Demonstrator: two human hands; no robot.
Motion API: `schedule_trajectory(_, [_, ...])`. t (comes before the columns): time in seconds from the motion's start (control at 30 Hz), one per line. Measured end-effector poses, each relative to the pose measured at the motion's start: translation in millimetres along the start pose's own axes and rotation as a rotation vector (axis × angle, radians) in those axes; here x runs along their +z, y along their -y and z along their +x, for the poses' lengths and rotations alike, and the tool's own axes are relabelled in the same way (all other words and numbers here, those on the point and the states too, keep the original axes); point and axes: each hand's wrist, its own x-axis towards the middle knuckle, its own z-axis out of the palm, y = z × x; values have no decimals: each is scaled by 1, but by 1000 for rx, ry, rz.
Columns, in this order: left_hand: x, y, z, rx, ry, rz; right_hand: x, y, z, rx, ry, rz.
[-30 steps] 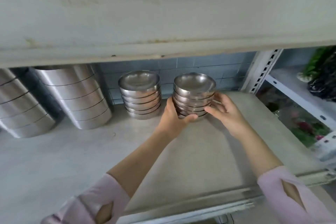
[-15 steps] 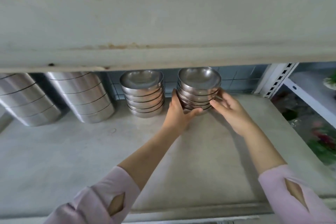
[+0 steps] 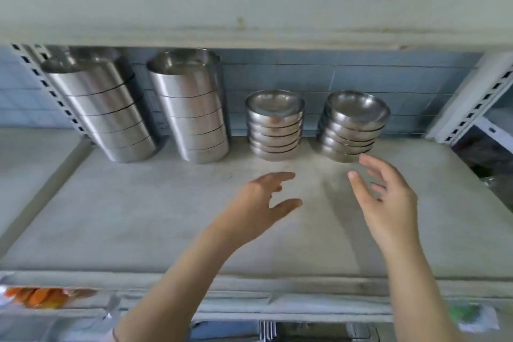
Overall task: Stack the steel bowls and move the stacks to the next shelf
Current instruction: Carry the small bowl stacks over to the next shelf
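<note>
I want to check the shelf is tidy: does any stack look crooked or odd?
The right stack of small bowls looks slightly askew: its bowls are offset and the top one tilts. The left small stack sits straighter. Nothing looks spilled or damaged.

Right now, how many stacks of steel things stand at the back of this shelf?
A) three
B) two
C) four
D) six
C: two tall stacks of wide containers stand at the left, and two shorter stacks of small bowls at the right.
</note>
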Motion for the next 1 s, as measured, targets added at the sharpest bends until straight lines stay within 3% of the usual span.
schedule_trajectory(0.2, [-124,87,-163,-115,-285,240,111,97,-98,-354,186,-155])
schedule_trajectory(0.4, [-229,159,-335,-389,-596,280,250,194,-195,-588,343,-37])
schedule_trajectory(0.7, [-338,244,-476,-600,-897,303,417,323,-281,-711,600,151])
schedule_trajectory(1.0, [-470,375,-489,-667,-933,265,589,426,-297,-594,713,384])
